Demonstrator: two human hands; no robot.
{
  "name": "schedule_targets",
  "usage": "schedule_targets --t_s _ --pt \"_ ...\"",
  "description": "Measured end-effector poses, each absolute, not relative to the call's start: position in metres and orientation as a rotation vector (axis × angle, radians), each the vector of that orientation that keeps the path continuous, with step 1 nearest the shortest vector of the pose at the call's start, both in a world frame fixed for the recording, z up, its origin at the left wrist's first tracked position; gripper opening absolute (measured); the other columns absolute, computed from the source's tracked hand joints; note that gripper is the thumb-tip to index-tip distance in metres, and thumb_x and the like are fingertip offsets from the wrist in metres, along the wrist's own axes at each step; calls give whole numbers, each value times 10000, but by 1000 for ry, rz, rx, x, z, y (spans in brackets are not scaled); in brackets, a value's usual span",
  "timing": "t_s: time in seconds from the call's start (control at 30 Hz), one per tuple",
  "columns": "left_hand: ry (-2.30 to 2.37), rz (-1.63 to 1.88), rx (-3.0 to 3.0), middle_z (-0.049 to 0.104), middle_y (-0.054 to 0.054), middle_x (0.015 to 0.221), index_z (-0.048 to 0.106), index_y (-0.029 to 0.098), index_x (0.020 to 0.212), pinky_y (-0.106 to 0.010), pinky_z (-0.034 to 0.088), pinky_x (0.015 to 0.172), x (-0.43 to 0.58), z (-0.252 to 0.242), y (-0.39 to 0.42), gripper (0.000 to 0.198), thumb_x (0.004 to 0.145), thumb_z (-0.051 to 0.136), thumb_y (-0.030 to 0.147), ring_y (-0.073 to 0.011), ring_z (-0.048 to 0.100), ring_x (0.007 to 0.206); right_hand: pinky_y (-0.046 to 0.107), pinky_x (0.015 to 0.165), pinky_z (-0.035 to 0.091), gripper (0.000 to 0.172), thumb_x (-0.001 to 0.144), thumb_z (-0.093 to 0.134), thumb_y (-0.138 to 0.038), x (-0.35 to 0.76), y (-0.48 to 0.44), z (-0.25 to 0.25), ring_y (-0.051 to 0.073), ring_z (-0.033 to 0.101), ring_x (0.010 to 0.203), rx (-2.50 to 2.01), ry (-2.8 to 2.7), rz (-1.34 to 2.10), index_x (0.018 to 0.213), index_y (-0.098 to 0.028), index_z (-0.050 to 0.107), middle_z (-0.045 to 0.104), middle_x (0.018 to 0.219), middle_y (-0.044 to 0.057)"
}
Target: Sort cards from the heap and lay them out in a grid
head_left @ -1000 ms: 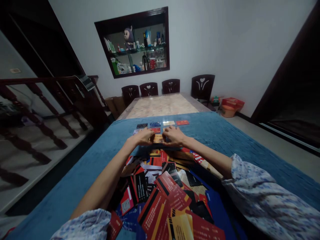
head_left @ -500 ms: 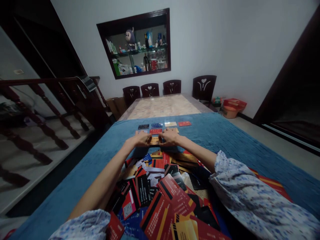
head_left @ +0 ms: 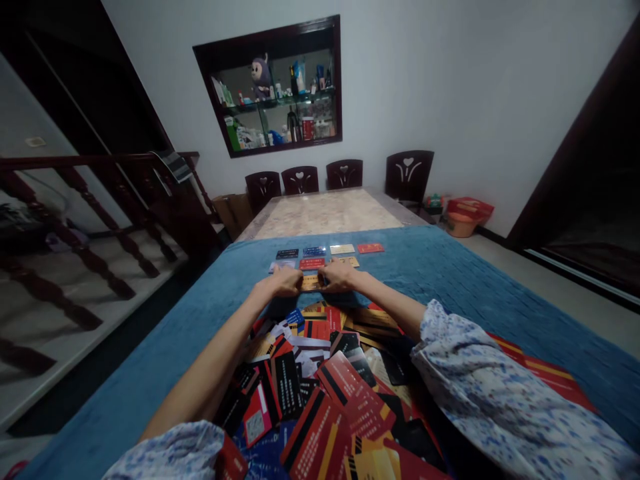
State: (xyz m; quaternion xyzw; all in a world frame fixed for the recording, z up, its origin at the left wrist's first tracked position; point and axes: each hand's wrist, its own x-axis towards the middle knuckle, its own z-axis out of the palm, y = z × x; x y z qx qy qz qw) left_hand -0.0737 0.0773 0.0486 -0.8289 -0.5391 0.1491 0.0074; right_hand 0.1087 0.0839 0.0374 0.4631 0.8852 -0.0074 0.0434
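- A big heap of loose plastic cards (head_left: 325,387), red, black, gold and blue, lies on a blue textured cloth (head_left: 150,373) right in front of the person, between both forearms.
- Just beyond the heap's far edge, the left hand (head_left: 284,281) and the right hand (head_left: 341,276) meet over a gold rectangular plastic card (head_left: 311,283), which lies flat on the cloth.
- The left hand's fingers are curled and pressed together, nipping the card's left end. The right hand's fingers are bent the same way and nip its right end. The thumbs are too small to make out.
- Past the hands, farther from the heap, runs a short row of single cards: a pale card (head_left: 281,265), a red card (head_left: 311,263) and a tan card (head_left: 349,261).
- Farther still from the heap lies a second row: a dark card (head_left: 287,253), a blue card (head_left: 314,251), a silvery card (head_left: 342,249) and a red-orange card (head_left: 371,248), each apart from its neighbour.
- Farthest from the heap, past the cloth's end, a bare marbled tabletop (head_left: 325,213) shows, with four dark wooden chairs (head_left: 407,175) behind it.
- Floral sleeves (head_left: 500,400) cover both upper arms at the heap's near side.
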Motion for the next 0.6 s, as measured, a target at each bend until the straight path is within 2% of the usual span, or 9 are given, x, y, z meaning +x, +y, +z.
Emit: schedule_targets --t_s 0.3,0.47,0.6 --pt "-1738 460 -2582 730 -128 961 662 192 869 -540 419 978 -74 42 84 183 710 579 158 -320 649 1016 466 944 461 424 811 618 -410 104 84 44 360 530 1238 1397 2661 -37 1174 -203 692 678 1242 145" --pt "-1817 498 -2553 732 -125 1007 672 201 924 -511 425 1004 -72 40 87 251 686 600 169 -303 645 1036 419 910 479 429 791 627 -383 100 85 46 347 586 1184 1387 2644 -35 1156 -174 712 701 1193 165" --pt "-1836 487 -2594 732 -128 948 691 201 892 -476 451 988 -68 41 89 230 670 634 223 -306 655 1026 355 861 496 411 790 616 -368 100 86 47 311 640 1109 1364 2643 -60 1130 -167 728 718 1161 156"
